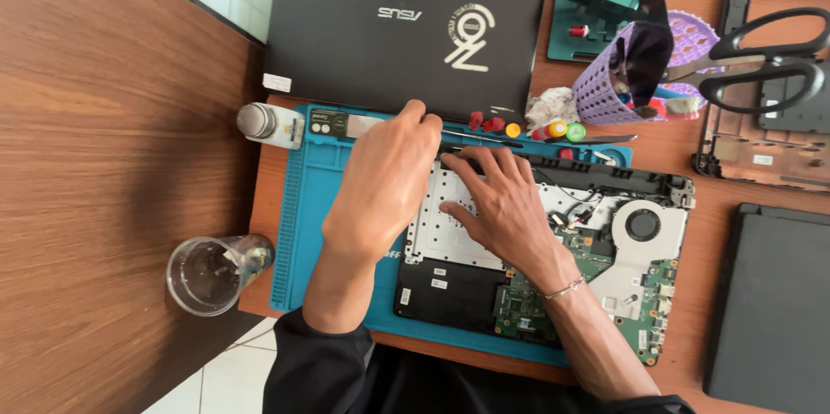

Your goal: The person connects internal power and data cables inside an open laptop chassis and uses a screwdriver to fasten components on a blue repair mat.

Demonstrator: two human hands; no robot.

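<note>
An opened laptop base lies on a blue work mat, showing a green circuit board, a round fan and a white metal plate. My left hand reaches over the base's far left corner, fingers pinched on a thin dark tool that runs right along the far edge. My right hand rests flat on the white plate, fingertips at the far edge of the base beside the left hand.
A closed black laptop lies beyond the mat. A small white bottle and a clear glass stand left. Coloured screwdriver handles, a purple basket, black scissors and dark laptop covers sit right.
</note>
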